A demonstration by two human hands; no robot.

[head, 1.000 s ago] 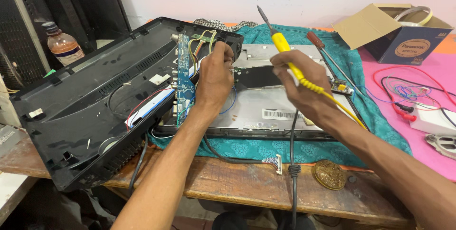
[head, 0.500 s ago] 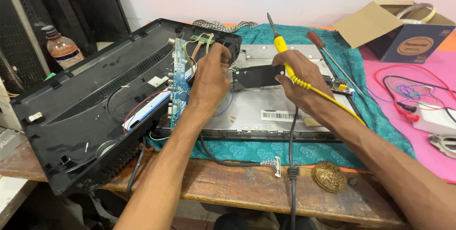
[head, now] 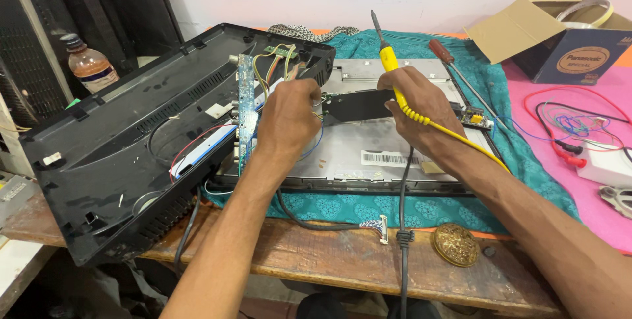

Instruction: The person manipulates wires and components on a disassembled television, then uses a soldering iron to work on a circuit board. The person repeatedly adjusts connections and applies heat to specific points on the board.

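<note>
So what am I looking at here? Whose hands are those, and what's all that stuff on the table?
The picture comes from a camera worn on a person's head, looking down, so these are that person's own two hands. The right hand holds a yellow soldering iron, a hot-tipped tool for joining wires, tip pointing up. The left hand rests on the open back of a flat screen, beside a blue circuit board standing on edge. The screen's black back cover lies to the left. Everything sits on a wooden table with a teal cloth. Nearby are a red-handled screwdriver, a cardboard box, a bottle and a round brass tin.
</note>
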